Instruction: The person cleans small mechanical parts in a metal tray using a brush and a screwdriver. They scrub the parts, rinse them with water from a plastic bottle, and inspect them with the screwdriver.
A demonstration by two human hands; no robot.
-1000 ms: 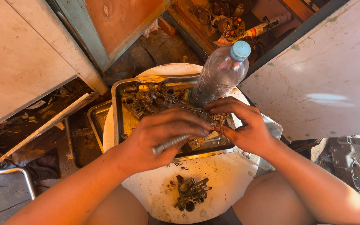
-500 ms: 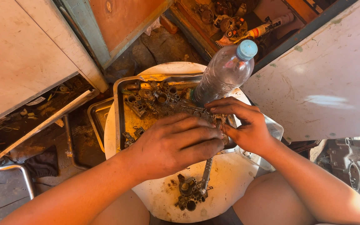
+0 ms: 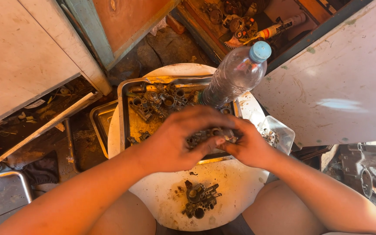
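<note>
1. A clear bottle (image 3: 233, 78) with a blue cap stands at the tray's (image 3: 122, 117) far right corner, just beyond your hands.
2. Loose metal parts (image 3: 157, 102) fill the tray's far half; a carburettor (image 3: 199, 200) lies on the white stool top (image 3: 236, 187) near you.
3. A small clear tub (image 3: 279, 135) sits right of your right hand.
4. Your left hand (image 3: 183, 139) and right hand (image 3: 246, 146) meet over the tray's near edge, fingers curled together around a small metal part (image 3: 207, 135), mostly hidden.

A clear plastic bottle (image 3: 236, 76) stands in the metal tray (image 3: 122, 113) — a grimy carburettor (image 3: 200, 200) lies nearer.
</note>
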